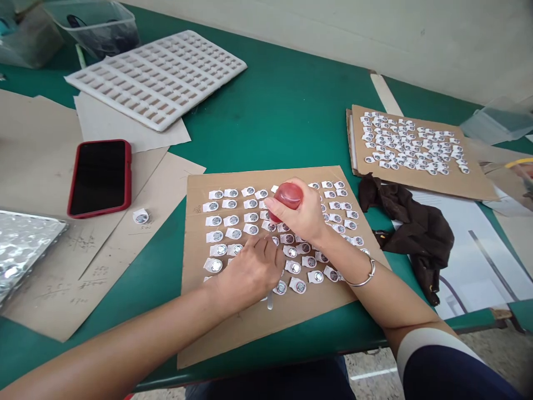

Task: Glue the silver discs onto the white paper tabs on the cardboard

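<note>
My right hand point(302, 214) is wrapped round a red squeeze bottle point(290, 195), whose rounded end points up; its tip is hidden. Just below and to the left, my left hand point(257, 266) is closed in a pinch low over the cardboard sheet point(225, 328). From under it sticks out the flat end of a thin metal tool point(270, 300), with the rest covered by the hand. Rows of small white tabs with round metallic pieces, such as this tab point(214, 265), lie on the cardboard around both hands.
A second cardboard point(478, 180) with many similar tabs lies at the right, near a dark brown cloth point(425, 222). To the left are a red-cased phone point(100, 178), a single tab point(141, 216) and a foil-like sheet point(25, 250). Behind stand a white slotted tray point(162, 78) and a plastic bin point(97, 28).
</note>
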Demonstrator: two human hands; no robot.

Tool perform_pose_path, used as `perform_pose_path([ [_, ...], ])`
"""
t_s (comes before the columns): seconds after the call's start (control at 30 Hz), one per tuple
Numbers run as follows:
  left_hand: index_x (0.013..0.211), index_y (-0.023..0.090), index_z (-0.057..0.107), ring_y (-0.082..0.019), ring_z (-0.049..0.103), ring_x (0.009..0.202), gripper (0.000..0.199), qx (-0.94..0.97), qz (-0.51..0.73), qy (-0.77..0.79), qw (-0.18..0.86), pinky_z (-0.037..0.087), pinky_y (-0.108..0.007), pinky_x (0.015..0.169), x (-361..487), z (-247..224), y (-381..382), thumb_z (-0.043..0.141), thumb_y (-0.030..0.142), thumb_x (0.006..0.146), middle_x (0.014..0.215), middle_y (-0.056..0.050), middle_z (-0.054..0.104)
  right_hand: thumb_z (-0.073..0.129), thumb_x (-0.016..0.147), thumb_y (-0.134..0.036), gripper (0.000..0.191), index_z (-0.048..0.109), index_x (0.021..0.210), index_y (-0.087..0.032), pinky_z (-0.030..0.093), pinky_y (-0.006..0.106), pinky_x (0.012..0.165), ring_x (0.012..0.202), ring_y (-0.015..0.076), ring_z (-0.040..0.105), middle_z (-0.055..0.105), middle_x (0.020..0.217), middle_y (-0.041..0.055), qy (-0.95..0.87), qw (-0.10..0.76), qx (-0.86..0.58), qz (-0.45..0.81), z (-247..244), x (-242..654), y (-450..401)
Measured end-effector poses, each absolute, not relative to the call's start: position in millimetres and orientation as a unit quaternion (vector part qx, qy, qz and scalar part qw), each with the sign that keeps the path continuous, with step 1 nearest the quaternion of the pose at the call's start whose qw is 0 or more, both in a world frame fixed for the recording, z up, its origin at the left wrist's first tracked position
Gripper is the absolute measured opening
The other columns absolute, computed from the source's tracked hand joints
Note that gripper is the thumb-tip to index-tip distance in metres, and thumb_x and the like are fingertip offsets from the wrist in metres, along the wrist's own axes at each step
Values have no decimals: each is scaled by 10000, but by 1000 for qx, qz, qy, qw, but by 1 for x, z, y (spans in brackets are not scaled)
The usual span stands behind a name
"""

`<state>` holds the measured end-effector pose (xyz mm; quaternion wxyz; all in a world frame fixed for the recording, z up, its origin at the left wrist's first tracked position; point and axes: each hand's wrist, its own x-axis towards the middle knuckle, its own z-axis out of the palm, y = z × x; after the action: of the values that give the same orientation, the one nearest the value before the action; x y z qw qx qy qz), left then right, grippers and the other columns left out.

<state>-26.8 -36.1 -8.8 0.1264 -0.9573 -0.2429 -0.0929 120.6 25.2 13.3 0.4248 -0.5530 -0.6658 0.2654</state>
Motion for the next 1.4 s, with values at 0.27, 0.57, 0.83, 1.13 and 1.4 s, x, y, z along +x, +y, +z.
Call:
perform_pose_path([
  [0.27,728,111,523,-207,575,658,164,-955,-98,-242,141,482,-398,718,-26,-10,-36,408,2,773,669,-96,589,675,664,-402,249,518,726,-219,445,271,571,591,115,522,582,662,-21,-682,417,-538,268,12,120,24],
  [0.57,752,105,539,-215,595,710,184,-955,-89,-243,145,488,-402,743,-26,-8,-36,400,-14,766,702,-106,611,669,667,-430,266,518,727,-219,446,274,564,587,118,523,585,656,-17,-678,415,-544,269,12,119,24],
  [0.83,737,88,550,-234,594,699,190,-955,-107,-244,128,491,-397,692,-26,-7,-36,396,-21,761,688,-135,606,663,672,-435,268,513,720,-219,448,274,568,575,116,522,585,643,-19,-677,418,-545,263,12,119,23],
  [1.13,761,93,548,-212,591,689,193,-955,-97,-244,139,491,-392,716,-27,-8,-37,390,-17,770,693,-113,607,666,671,-428,267,521,749,-217,456,280,595,603,121,540,602,680,-11,-672,424,-549,261,9,120,24],
  [1.4,740,90,531,-225,604,715,173,-956,-108,-240,133,493,-398,734,-26,-9,-35,401,-20,770,691,-123,606,670,666,-433,277,528,744,-209,456,270,594,604,114,545,603,676,-15,-672,439,-546,243,6,120,25],
])
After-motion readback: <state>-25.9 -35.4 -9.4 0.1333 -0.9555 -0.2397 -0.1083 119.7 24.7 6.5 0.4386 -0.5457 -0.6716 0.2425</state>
